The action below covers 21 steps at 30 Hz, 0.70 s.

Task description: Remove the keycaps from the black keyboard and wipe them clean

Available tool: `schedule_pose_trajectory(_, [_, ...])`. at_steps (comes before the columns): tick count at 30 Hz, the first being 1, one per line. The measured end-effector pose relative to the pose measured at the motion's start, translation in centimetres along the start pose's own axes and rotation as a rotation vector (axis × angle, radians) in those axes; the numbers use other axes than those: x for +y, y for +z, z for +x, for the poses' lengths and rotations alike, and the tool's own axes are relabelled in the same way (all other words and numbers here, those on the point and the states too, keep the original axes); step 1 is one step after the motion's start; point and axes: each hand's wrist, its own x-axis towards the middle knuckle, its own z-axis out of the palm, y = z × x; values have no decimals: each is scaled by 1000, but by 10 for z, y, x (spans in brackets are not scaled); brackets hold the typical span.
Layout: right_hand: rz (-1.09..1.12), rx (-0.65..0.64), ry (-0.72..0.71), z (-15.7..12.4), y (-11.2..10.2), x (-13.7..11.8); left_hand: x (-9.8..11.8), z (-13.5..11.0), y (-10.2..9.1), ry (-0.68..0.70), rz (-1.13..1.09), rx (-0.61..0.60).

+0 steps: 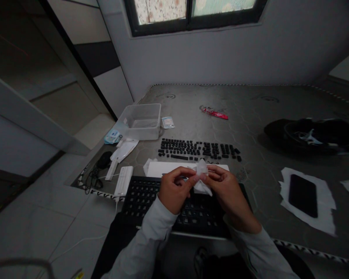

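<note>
— What is set nearest?
— A black keyboard [139, 197] is laid across the near edge of the grey-covered counter [256, 170], and it is partly hidden by the hands and forearms.

— How are the hands occupied?
— A crumpled white tissue [202, 184] is held up over the keyboard's far part. Its left side is pinched between the thumb and fingers of the left hand [174, 188]; its right side is pinched likewise by the right hand [228, 188].

— What is seen to either side?
— On the right, a dark phone [303, 195] is laid flat on a white sheet [327, 205]. On the left, a white power strip [123, 181] is placed beside the keyboard, and a black mouse [104, 159] is set a little farther off.

— And beyond the hands?
— A white slab [158, 169] is partly covered by them. Past it, loose black keycaps [183, 147] are spread in rough rows. Well to their right lies a black bundle [296, 135] that cannot be identified. On the left, a clear bin [144, 133] is placed, with a small packet [168, 123] just to its right.

— Farthest of all?
— A red item [216, 114] is left on the counter, and a dark-framed window [189, 27] is set in the wall.
</note>
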Motion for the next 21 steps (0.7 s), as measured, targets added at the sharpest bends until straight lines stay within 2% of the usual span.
schedule_pose_trajectory(4, [9,-67,71,-3,0,-2,1,5,-1,-116,-115,-86])
schedule_pose_trajectory(9, [39,-78,107,-4,2,-1,2,5,1,-101,-40,-55])
schedule_pose_trajectory(14, [55,-58,83,0,3,2,-2,6,1,17,92,21])
schedule_pose_trajectory(18, [31,6,65,1,1,0,-5,7,-3,106,188,57])
schedule_pose_trajectory(21, [-5,79,54,2,-1,-3,-3,6,-7,277,287,163])
